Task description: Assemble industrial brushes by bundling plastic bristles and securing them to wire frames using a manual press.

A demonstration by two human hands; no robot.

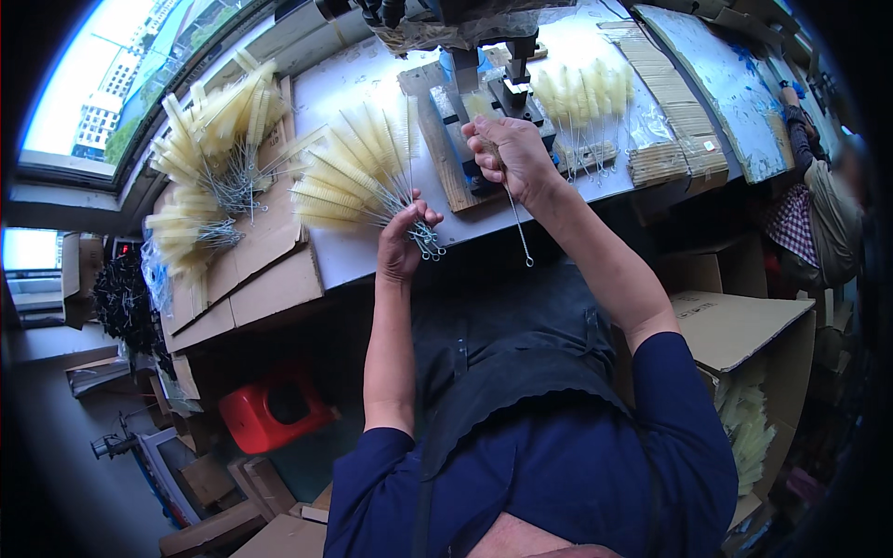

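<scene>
My left hand (pixel 402 238) is closed round the twisted wire handles of a bunch of bottle brushes (pixel 346 177). Their pale yellow bristle heads fan out to the left and away from me, and looped wire ends stick out below my fingers. Closed on a single bottle brush (pixel 517 223), my right hand (pixel 512 153) is at the front of a dark bench press (pixel 465 74). That brush's looped wire hangs down toward me. Yellowish bristles show just beyond my fingers, under the press; my fist hides the middle of the brush.
Piled brushes (pixel 219 130) lie on cardboard (pixel 251 279) at the left of the white table (pixel 349 256). More brushes (pixel 584 93) rest right of the press, beside stacked flat cardboard (pixel 674 112). A red stool (pixel 274 409) and an open carton (pixel 744 330) stand below. Another person (pixel 819 214) is far right.
</scene>
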